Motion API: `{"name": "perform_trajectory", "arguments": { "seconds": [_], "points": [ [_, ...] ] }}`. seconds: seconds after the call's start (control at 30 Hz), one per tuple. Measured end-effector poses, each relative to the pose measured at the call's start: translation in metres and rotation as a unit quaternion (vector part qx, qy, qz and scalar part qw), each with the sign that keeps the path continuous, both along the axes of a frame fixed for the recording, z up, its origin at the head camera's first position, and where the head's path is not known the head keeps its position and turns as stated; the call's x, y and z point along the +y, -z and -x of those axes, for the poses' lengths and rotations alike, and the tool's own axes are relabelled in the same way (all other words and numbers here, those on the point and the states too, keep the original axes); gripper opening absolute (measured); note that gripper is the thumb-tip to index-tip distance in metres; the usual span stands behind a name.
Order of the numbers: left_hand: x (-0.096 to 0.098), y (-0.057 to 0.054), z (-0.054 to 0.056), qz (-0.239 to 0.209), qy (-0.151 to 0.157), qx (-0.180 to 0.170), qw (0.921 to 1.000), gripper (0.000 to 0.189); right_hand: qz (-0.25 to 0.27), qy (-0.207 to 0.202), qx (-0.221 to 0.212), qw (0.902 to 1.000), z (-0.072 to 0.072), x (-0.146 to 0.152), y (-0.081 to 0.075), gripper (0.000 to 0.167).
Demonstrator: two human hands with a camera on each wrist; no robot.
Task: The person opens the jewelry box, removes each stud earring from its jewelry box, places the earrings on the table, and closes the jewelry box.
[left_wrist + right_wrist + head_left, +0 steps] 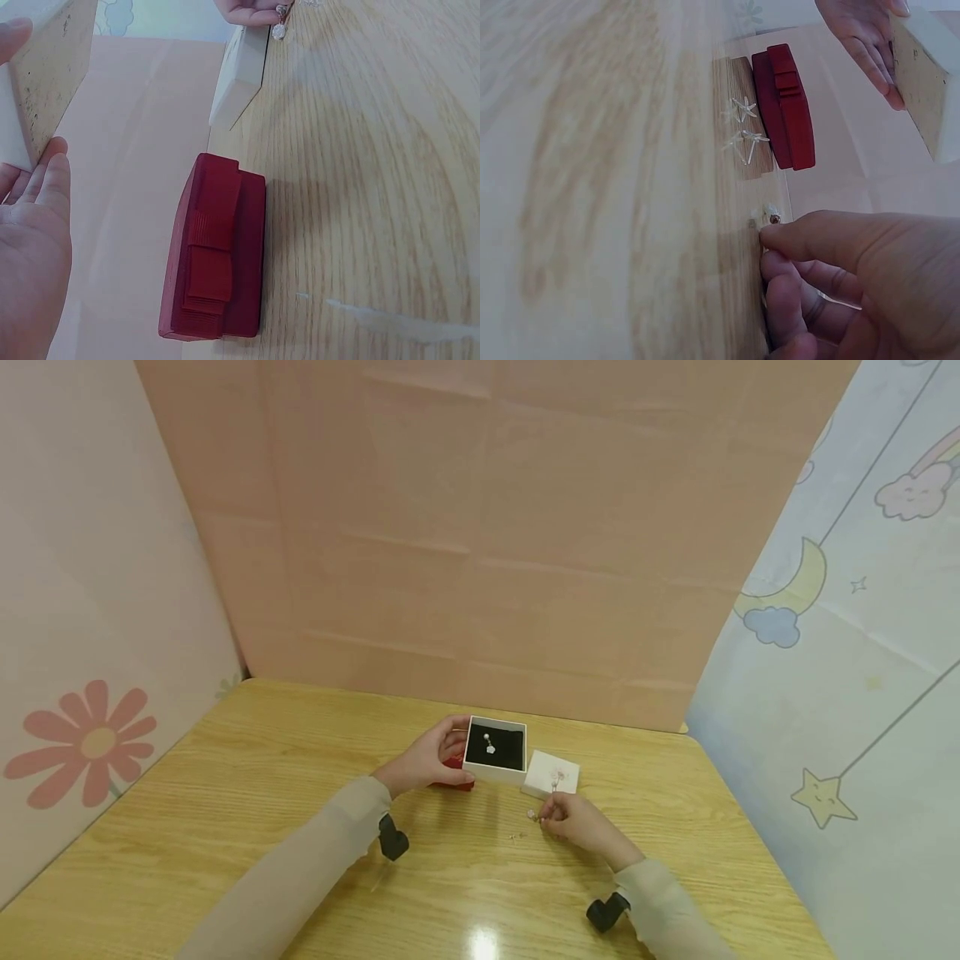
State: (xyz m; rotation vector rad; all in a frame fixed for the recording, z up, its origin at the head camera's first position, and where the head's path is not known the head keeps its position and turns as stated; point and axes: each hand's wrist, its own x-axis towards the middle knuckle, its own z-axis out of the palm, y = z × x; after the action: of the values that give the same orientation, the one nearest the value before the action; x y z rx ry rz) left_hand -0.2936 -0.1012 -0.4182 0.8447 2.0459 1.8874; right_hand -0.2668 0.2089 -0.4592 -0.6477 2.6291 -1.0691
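My left hand grips a small white box by its side, raised above the table. On the box's black lining lies an earring with a pearl and a white flower. Low over the table, my right hand pinches a small drop earring between thumb and fingertips; its pale end shows beside them. Behind the right hand is a white lid with small pinkish shapes on it, too small to make out. Two star-shaped earrings lie on the table nearby.
A red box with a bow stands on the wooden table, below and partly behind the raised white box. A pink backdrop closes off the far edge, and patterned panels stand at both sides.
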Motion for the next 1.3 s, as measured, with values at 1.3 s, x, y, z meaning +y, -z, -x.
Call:
{"name": "perform_trajectory", "arguments": {
  "seconds": [1.3],
  "points": [
    [0.007, 0.003, 0.004, 0.009, 0.002, 0.001, 1.0000, 0.087, 0.156, -0.005, 0.188, 0.9698, 0.011, -0.030, -0.113, 0.016]
  ]
}}
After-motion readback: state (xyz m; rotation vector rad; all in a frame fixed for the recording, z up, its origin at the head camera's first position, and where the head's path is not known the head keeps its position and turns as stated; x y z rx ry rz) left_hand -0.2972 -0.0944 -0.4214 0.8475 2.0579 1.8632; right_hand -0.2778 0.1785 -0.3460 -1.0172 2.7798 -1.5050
